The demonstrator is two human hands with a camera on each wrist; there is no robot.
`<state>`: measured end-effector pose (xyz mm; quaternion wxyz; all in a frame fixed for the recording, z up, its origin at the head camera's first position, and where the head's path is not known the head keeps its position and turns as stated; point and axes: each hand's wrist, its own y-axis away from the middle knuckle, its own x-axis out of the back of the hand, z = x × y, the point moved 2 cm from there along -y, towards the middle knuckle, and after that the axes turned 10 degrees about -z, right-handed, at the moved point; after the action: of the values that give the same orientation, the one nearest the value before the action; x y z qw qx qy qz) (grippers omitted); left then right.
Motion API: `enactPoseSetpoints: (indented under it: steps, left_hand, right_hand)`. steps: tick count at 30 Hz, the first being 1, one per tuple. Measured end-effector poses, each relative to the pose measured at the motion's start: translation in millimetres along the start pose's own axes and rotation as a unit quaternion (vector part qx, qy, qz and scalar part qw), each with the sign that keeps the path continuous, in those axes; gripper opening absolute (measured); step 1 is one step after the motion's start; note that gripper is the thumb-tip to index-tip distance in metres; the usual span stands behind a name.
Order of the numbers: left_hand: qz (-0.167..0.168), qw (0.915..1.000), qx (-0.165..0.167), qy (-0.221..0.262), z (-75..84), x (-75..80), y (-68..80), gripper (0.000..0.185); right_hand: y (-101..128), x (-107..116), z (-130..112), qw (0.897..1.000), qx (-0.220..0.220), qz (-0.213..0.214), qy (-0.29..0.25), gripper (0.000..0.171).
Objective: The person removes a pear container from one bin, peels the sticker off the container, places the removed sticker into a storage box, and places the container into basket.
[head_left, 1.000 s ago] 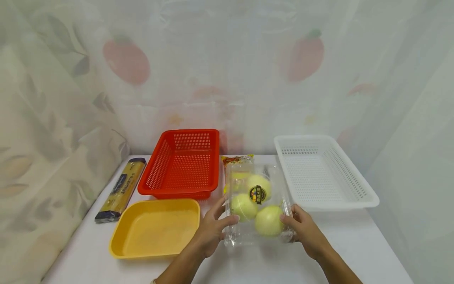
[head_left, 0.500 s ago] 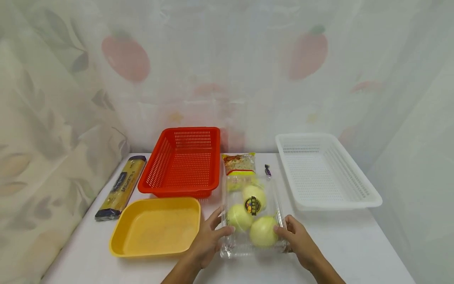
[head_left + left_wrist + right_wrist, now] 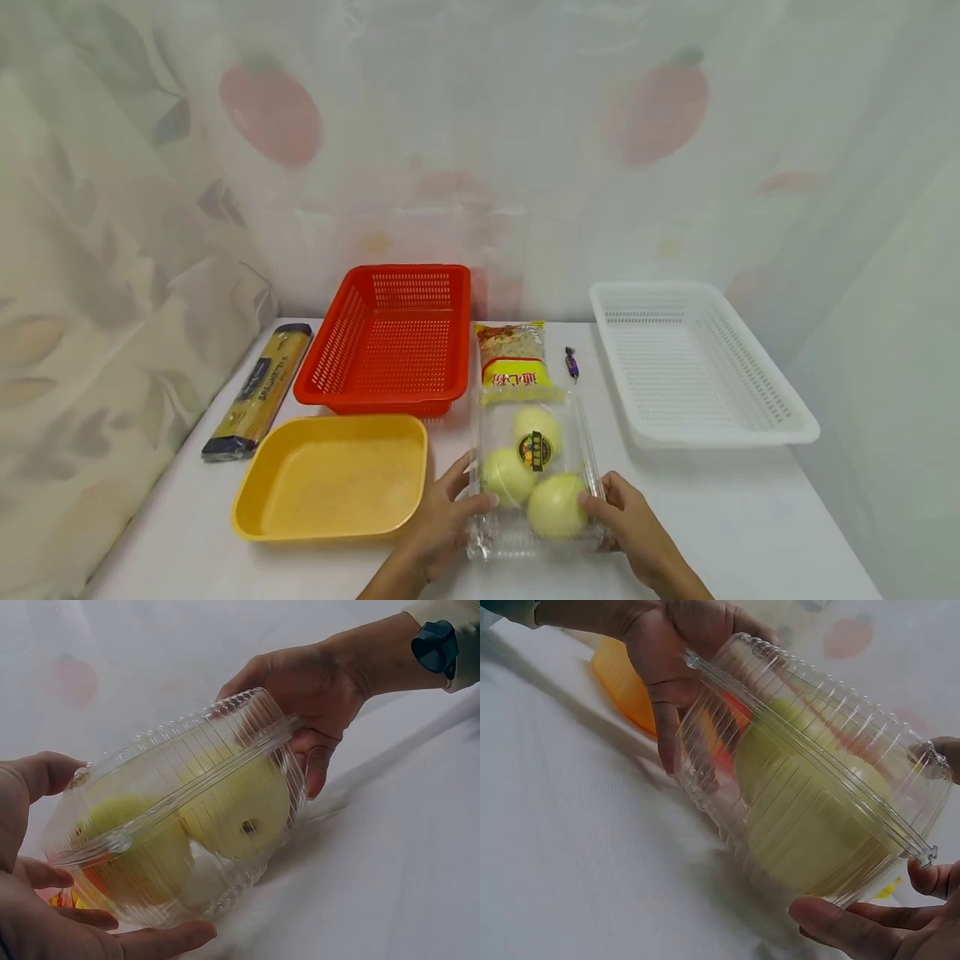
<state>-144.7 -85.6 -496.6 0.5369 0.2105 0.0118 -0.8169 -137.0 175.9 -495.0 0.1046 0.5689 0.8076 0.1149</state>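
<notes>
While the head view shows the clear clamshell box [image 3: 534, 479] of yellow-green fruit [image 3: 556, 506] on the white table [image 3: 750, 517] beside the yellow tray [image 3: 330, 479], the wrist views show fingers curled around its ribbed ends: left hand [image 3: 442, 521] on one side, right hand [image 3: 633, 525] opposite, box tilted.

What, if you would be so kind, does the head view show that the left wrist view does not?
Only the head view shows the red perforated plastic basket, the white perforated plastic basket, the yellow plastic tray, the long yellow spaghetti packet and the yellow noodle bag.

Only the left wrist view shows the blue wrist strap on the right arm.

Both show the clear ribbed plastic clamshell of yellow-green fruit, gripped by the left hand and right hand.
</notes>
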Motion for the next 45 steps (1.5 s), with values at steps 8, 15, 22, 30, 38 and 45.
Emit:
enactPoseSetpoints:
  steps: [8,15,22,30,38,45]
  left_hand:
    - [0.005,0.9995,0.013,-0.028,-9.2,1.7,2.5,0.086]
    - [0.006,0.9977,0.028,-0.061,-8.7,1.1,1.9,0.088]
    - [0.019,0.9959,0.044,-0.077,-11.6,3.2,1.1,0.088]
    - [0.027,0.9941,0.028,-0.101,-15.6,6.7,-0.3,0.094]
    - [0.03,0.985,0.002,-0.17,-14.3,9.2,-6.3,0.094]
    - [0.013,0.9757,-0.006,-0.219,-8.6,8.4,-7.4,0.086]
  right_hand:
    - [0,2,13,0.999,-0.022,0.026,0.017,0.038]
    - [5,3,15,0.999,-0.016,0.035,0.022,0.034]
    - [3,5,19,0.998,-0.021,0.037,0.039,0.033]
    - [-1,5,23,0.996,-0.025,0.054,0.069,0.033]
    - [-3,6,21,0.991,-0.038,0.084,0.097,0.037]
    - [-2,7,11,0.979,-0.031,0.119,0.162,0.049]
